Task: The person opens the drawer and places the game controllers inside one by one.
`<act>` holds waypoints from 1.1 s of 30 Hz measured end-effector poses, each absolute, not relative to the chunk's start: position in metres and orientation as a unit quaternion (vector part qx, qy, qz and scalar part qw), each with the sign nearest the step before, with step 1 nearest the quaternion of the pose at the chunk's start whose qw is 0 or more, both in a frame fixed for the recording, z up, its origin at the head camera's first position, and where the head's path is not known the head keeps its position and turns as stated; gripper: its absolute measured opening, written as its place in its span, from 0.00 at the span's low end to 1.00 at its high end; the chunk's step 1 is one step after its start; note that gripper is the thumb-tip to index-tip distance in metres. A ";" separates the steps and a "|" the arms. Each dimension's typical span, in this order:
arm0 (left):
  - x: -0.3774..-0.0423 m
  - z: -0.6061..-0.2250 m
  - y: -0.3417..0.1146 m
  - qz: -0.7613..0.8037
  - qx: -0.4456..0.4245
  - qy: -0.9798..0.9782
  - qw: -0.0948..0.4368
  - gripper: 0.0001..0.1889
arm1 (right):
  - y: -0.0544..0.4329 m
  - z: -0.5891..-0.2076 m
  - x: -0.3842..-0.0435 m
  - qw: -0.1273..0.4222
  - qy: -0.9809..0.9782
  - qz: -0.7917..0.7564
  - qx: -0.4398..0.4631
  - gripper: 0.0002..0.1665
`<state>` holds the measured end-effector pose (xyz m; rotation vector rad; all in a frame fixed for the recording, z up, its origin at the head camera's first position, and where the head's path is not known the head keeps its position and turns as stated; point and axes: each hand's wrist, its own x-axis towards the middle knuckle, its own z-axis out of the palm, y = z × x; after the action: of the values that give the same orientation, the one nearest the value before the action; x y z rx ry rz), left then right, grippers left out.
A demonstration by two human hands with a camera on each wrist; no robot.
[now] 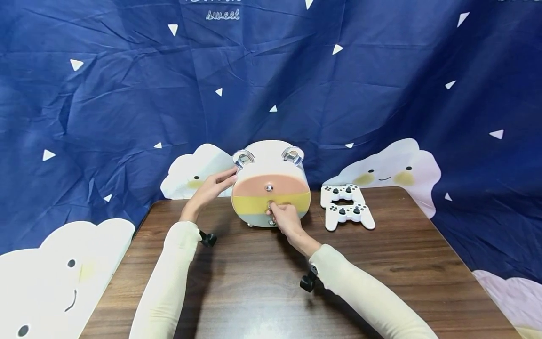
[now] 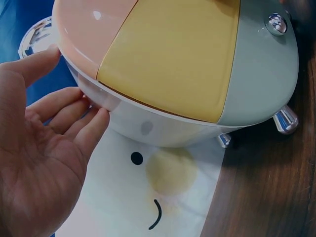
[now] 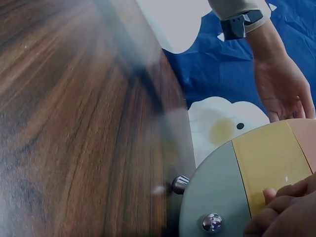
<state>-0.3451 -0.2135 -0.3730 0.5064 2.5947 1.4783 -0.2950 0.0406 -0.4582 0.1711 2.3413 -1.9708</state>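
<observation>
A small white drawer box [image 1: 271, 162] stands at the back of the table, with two silver ring-shaped ears on top. Its front has three drawers: pink [image 1: 250, 186], yellow [image 1: 250, 204] and grey-green [image 2: 261, 74], each with a silver knob. My right hand [image 1: 288, 220] pinches the knob of the yellow middle drawer, which its fingers hide in the right wrist view. Against the box's left side rests my left hand [image 2: 49, 128], its fingers extended and fingertips touching the white wall. In the left wrist view the yellow drawer front [image 2: 173, 59] sits flush with its neighbours.
Two white game controllers [image 1: 349, 214] lie one before the other to the right of the box. The brown wooden table [image 1: 254, 282] ends close behind the box, where a blue cloth [image 1: 271, 70] with white triangles and smiling clouds hangs.
</observation>
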 end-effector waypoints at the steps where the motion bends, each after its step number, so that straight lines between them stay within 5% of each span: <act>1: -0.342 -0.370 -0.212 0.486 0.168 0.856 0.056 0.30 | 0.041 -0.458 -0.295 0.037 0.767 -0.638 0.055 0.28; 14: -0.364 -0.398 -0.221 0.505 0.168 0.845 0.041 0.31 | 0.046 -0.459 -0.288 -0.024 0.832 -0.554 0.014 0.31; 33: -0.363 -0.399 -0.221 0.504 0.181 0.844 0.033 0.31 | 0.055 -0.462 -0.259 -0.044 0.853 -0.520 -0.027 0.28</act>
<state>-0.3629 -0.2214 -0.3993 0.5563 2.5967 1.5522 -0.2589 0.0547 -0.4623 -0.0888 2.7569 -1.6806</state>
